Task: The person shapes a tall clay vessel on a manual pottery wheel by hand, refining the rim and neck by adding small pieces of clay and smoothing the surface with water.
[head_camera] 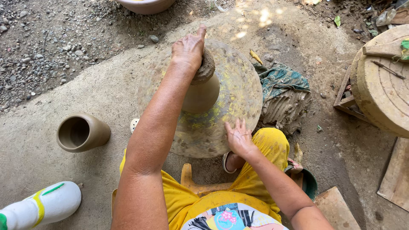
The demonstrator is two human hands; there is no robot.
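Note:
A round potter's wheel [238, 91], smeared with clay and blurred, lies flat on the ground in front of me. A tall clay pot [203, 93] stands at its centre with a lump of darker wet clay [206, 68] on top. My left hand [188, 47] presses down on that lump, fingers bent over it. With fingers spread, my right hand [238, 136] rests flat on the near rim of the wheel. It holds nothing.
A finished clay pot [82, 132] lies on its side at the left. A crumpled teal cloth [281, 81] and a grooved clay slab [283, 111] sit right of the wheel. Round wooden discs [383, 85] stand far right, a white container [42, 205] bottom left, gravel at the back.

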